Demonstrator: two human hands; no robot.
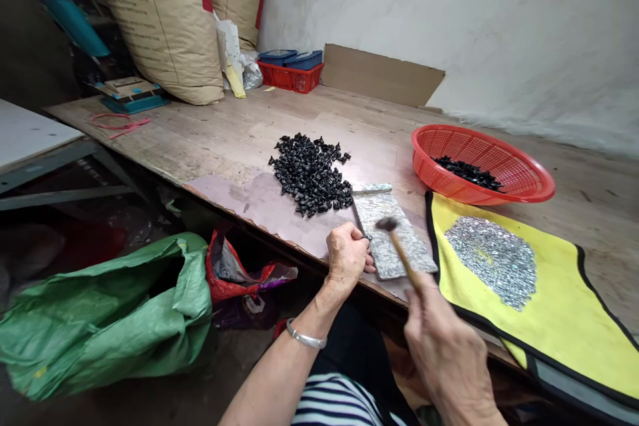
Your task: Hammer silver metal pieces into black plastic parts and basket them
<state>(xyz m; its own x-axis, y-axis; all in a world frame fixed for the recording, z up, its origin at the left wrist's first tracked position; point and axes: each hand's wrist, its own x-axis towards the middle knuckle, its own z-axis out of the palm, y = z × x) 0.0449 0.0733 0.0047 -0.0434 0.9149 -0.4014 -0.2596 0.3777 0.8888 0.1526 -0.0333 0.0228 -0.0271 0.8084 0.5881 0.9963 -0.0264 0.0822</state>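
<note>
My right hand point(444, 336) grips a small hammer point(402, 254) by its wooden handle; its dark head is slightly blurred over a grey, mottled slab point(394, 239). At the slab's left edge, my left hand point(345, 254) is closed in a pinch on a small black part point(368, 237), mostly hidden by the fingers. Beyond that hand lies a pile of small black plastic parts point(312, 176). Many tiny shiny metal pieces point(492, 259) are spread on a yellow cloth with black edging point(569, 326), right of the slab.
A red plastic basket point(529, 180) with black parts inside stands behind the cloth. Large paper sacks point(154, 20), a red crate point(290, 78) and a cardboard sheet point(382, 76) are at the back. Below the table's front edge, a green sack point(110, 319) lies at left.
</note>
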